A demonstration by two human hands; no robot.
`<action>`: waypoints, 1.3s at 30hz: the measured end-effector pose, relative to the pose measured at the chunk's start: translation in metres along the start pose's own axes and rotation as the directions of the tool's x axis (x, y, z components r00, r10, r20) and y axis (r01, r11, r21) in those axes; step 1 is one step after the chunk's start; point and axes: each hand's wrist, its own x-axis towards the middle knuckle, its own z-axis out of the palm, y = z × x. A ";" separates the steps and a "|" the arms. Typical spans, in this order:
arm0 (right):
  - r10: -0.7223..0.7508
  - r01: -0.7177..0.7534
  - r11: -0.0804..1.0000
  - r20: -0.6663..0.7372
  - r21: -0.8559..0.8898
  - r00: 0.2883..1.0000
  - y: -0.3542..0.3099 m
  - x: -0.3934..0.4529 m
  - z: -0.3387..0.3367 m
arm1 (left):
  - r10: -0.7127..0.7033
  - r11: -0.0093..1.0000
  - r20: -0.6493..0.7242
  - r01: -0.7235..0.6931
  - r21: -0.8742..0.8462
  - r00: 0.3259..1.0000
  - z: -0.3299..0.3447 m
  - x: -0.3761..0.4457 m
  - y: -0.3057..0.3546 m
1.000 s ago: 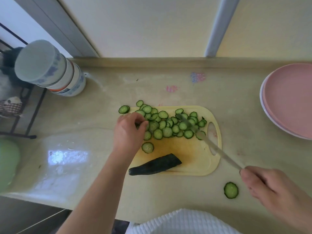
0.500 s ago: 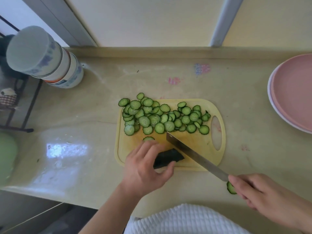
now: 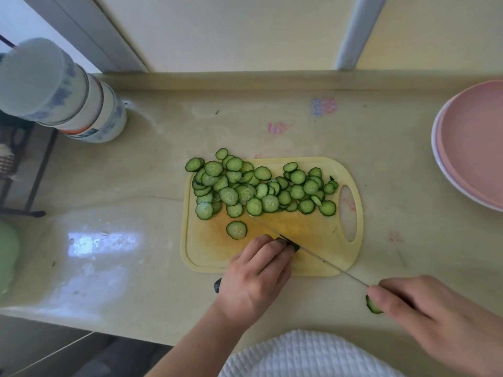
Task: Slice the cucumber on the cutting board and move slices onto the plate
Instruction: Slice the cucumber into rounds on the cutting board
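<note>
A yellow cutting board [image 3: 321, 235] lies on the counter with a heap of several cucumber slices [image 3: 261, 186] across its far half and one lone slice [image 3: 236, 229] nearer me. My left hand [image 3: 255, 276] grips the dark cucumber piece [image 3: 292, 246] at the board's near edge, covering most of it; its other end [image 3: 217, 285] pokes out left of my hand. My right hand [image 3: 424, 311] holds the knife [image 3: 313, 254], its blade edge-on against the cucumber's exposed end. A pink plate [image 3: 473, 148] sits at the far right.
A stray slice [image 3: 373, 306] lies on the counter, partly under my right thumb. A stack of blue-and-white bowls [image 3: 62, 96] stands at the far left, a green object [image 3: 8, 254] at the left edge. The counter's front edge runs just below my left wrist.
My left hand left the slice pile and came down onto the cucumber piece, turning it. The knife swung from the slices to stand against the cucumber's end.
</note>
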 end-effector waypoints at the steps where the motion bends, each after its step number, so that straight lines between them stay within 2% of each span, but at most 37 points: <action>1: -0.008 0.008 1.000 -0.009 -0.010 1.000 0.000 -0.001 -0.001 | 0.003 1.000 -0.001 -0.003 0.001 1.000 0.000 0.000 0.000; 12: -0.005 0.005 0.998 -0.006 -0.061 1.000 0.003 0.004 -0.010 | 0.027 1.000 0.028 -0.027 -0.005 0.999 0.000 -0.003 0.002; 19: -0.021 0.027 0.997 0.089 -0.068 0.996 0.001 0.015 -0.011 | 0.013 1.000 0.043 -0.013 -0.003 0.999 0.001 -0.003 0.003; 25: -0.053 0.059 0.996 0.087 -0.074 0.995 -0.002 0.034 0.005 | 0.019 1.000 0.038 -0.019 -0.008 0.999 0.002 -0.003 0.002; 32: -0.039 0.039 0.999 0.072 -0.001 0.997 -0.006 0.025 -0.004 | -0.002 0.997 -0.026 0.000 -0.073 1.000 0.004 -0.001 0.001; 39: -0.026 0.025 1.000 0.092 0.017 0.995 -0.010 0.012 -0.014 | -0.004 0.998 -0.004 0.004 -0.058 1.000 0.003 0.000 0.002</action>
